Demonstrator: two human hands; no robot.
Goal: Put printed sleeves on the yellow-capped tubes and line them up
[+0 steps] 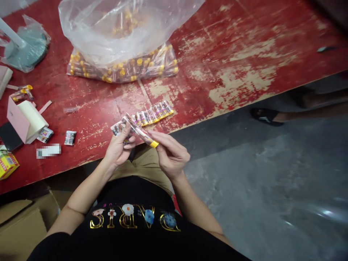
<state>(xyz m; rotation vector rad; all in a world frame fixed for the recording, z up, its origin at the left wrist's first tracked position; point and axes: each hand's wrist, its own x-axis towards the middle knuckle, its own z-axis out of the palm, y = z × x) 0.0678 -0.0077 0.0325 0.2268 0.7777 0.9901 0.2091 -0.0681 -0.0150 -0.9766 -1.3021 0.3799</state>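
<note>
A clear plastic tube with a yellow cap (141, 133) slants between my two hands, above the table's near edge. My left hand (119, 148) is closed round its upper end, thumb on top. Small printed pieces (117, 127) show behind that thumb; whether they are held or lie on the table I cannot tell. The fingers of my right hand (173, 154) pinch the tube at its yellow-capped end. Just beyond the hands lies a row of several printed tubes (153, 114), side by side, yellow caps toward me.
A large clear bag of yellow-capped tubes (122, 70) sits farther back on the worn red table (217, 47). To the left are a pink box (20, 117), small printed packets (70, 137) and a yellow carton (7, 163). Another person's foot (268, 116) shows at right.
</note>
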